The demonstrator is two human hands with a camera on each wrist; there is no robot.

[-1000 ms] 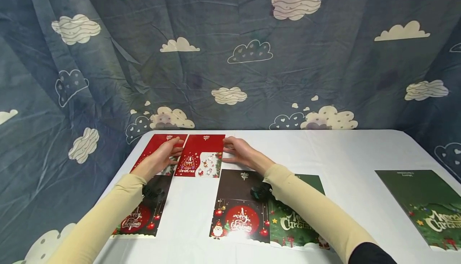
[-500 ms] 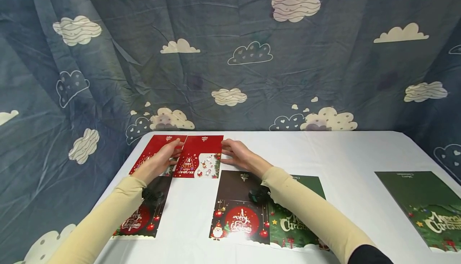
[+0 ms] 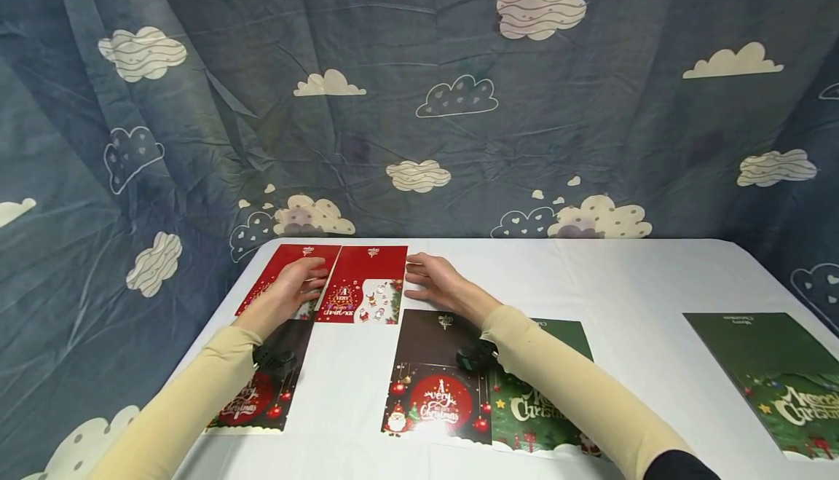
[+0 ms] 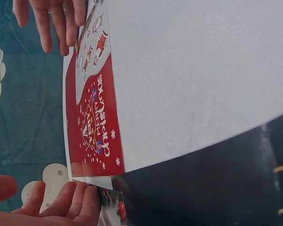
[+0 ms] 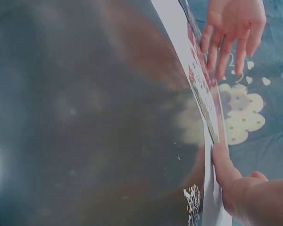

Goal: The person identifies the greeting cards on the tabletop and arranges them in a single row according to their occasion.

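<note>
A red Christmas card point(image 3: 363, 269) lies flat at the back left, right beside another red card point(image 3: 285, 265) on its left. My left hand point(image 3: 295, 287) hovers over that left card with its fingers point(image 4: 66, 200) straight and spread, pulled back slightly from the seam between the two. At the opposite side, my right hand point(image 3: 442, 283) has relaxed, extended fingers right at the right edge of the first card; the right wrist view shows a fingertip point(image 5: 220, 153) by its edge. Neither hand grips anything.
Nearer me lie a dark card point(image 3: 245, 400) under my left arm, another dark card point(image 3: 435, 385), and a green card point(image 3: 531, 414) partly hidden by my right sleeve. A second green card point(image 3: 780, 378) lies far right. Behind the white table point(image 3: 629, 276) hangs a cloud-patterned curtain point(image 3: 459, 43).
The red card between my hands has slid slightly left, up against its neighbour. My left hand has then drawn back a little to the left; the right stays by the right edge.
</note>
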